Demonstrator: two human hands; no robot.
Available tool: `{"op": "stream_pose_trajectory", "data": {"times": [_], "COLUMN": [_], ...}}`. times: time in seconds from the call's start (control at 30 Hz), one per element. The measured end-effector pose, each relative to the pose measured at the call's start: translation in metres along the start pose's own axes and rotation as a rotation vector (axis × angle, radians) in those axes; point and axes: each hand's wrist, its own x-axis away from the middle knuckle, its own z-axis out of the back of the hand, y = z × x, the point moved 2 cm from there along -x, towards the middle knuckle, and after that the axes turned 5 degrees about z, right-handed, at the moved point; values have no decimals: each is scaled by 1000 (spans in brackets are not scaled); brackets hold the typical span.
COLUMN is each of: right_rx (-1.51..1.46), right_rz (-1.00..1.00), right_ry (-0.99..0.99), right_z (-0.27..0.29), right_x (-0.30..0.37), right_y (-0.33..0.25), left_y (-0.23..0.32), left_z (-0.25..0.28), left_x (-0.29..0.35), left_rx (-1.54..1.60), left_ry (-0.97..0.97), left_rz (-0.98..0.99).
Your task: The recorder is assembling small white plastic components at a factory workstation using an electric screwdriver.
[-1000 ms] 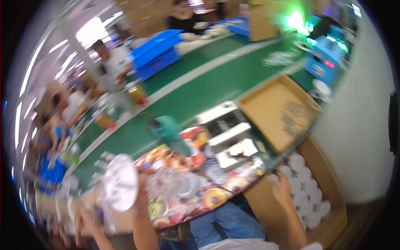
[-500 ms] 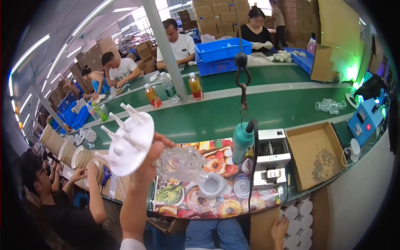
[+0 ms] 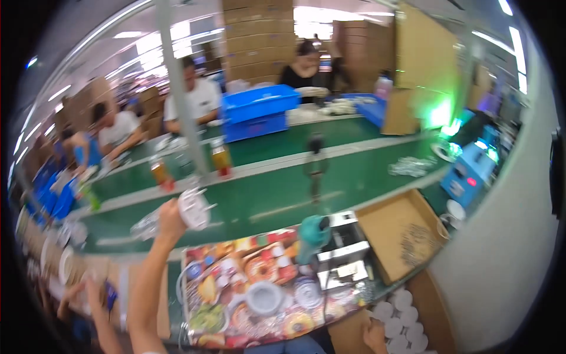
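Note:
Over the green conveyor belt, my left hand (image 3: 170, 220) is raised at arm's length and closed around a clear plastic lamp-like piece with a round white base. The white pronged base (image 3: 194, 210) sticks out on the right of the fist. Its clear, faceted body (image 3: 145, 228) shows on the left. Low at the right, my right hand (image 3: 375, 335) is beside a cardboard box of round white discs (image 3: 396, 327); its fingers are blurred. A grey-white round fixture (image 3: 264, 297) sits on the food-print mat (image 3: 206, 292). Above the mat hangs a teal electric screwdriver (image 3: 312, 233).
A metal screw feeder (image 3: 344, 251) stands right of the mat, next to a cardboard tray (image 3: 386, 236) of small screws. Beyond are a blue machine (image 3: 469, 174) and clear pieces (image 3: 411, 167) on the belt (image 3: 259, 206). Co-workers sit across the belt and at the left.
My left hand has moved away and turned, carrying the piece from above the mat to over the belt. The view has swung right. My right hand stays by the disc box.

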Motion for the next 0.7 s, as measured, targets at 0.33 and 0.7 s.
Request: {"op": "stream_pose_trajectory", "data": {"times": [0.33,0.7], "right_rx": [86,-100], "right_rz": [-251,-372], "right_ry": [-43,-1], "right_z": [11,12], "right_x": [-8,-6], "right_y": [-3,0], "left_y": [-115,-123], "left_z": [-106,-137], "left_x": [10,19], "left_rx": [11,-1025], "left_ry": [-101,-414], "left_rz": [162,-694]}}
